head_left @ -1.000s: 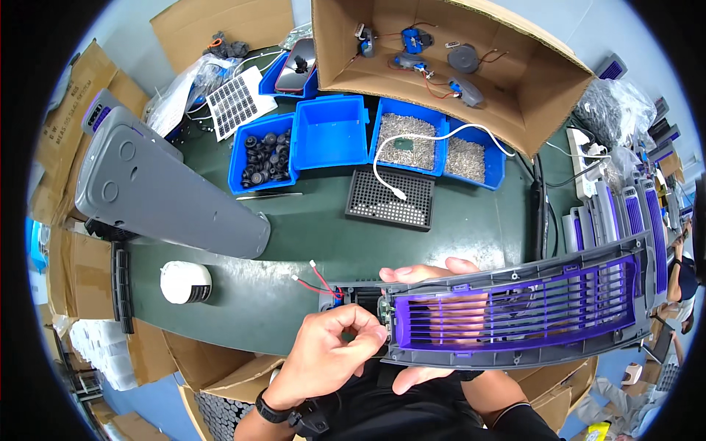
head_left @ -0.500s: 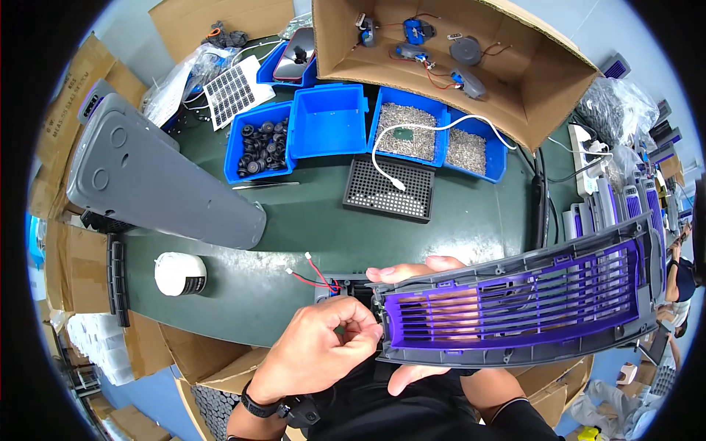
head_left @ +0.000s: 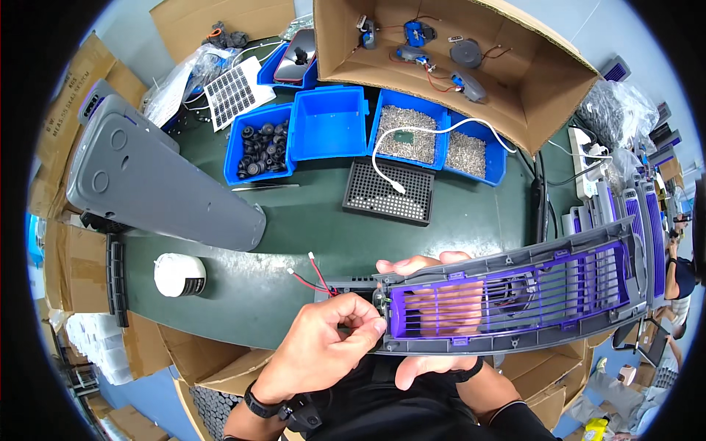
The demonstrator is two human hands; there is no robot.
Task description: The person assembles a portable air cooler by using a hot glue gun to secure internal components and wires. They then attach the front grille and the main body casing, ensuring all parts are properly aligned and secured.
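My left grip (head_left: pixel 323 345) is pinched together on the left end of the grey-and-purple grille panel (head_left: pixel 515 294), right by the red wires (head_left: pixel 312 275). My right grip (head_left: pixel 434 323) is wrapped around the panel from behind, fingers showing through the slats. The panel hangs over the tabletop's (head_left: pixel 294 220) near edge, white tape roll (head_left: pixel 179 274) off left.

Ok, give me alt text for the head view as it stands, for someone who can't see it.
Two bare hands hold a long grey panel with a purple grille above a green table: the left hand pinches its left end by the red wires, the right hand supports it from behind. Beyond lie blue bins, a black tray and a grey housing.
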